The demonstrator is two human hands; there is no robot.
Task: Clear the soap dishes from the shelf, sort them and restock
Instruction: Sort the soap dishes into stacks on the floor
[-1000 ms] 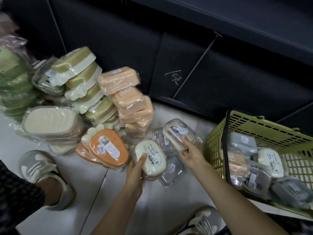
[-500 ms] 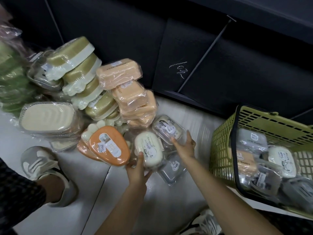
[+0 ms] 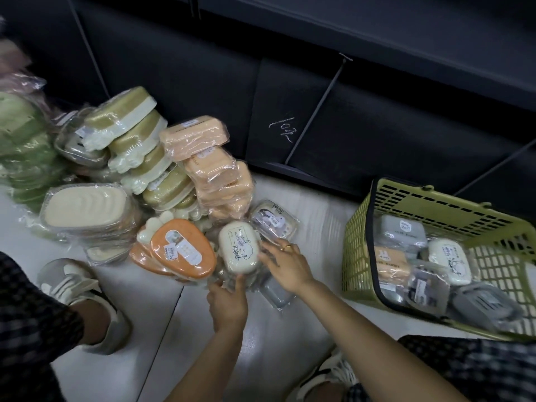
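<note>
While left hand grips the near end of the cream soap dish, its long axis runs away from the person, cartoon face up, on the floor pile beside the orange carrot dish. Right hand rests spread fingers against its right edge.

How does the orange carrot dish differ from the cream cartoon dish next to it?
The orange carrot dish is carrot-shaped with pale leaf tabs; the cream cartoon dish is a rounded oblong. The carrot one lies untouched; the cream one is gripped by the left hand and touched by the right hand. Both are labelled.
</note>
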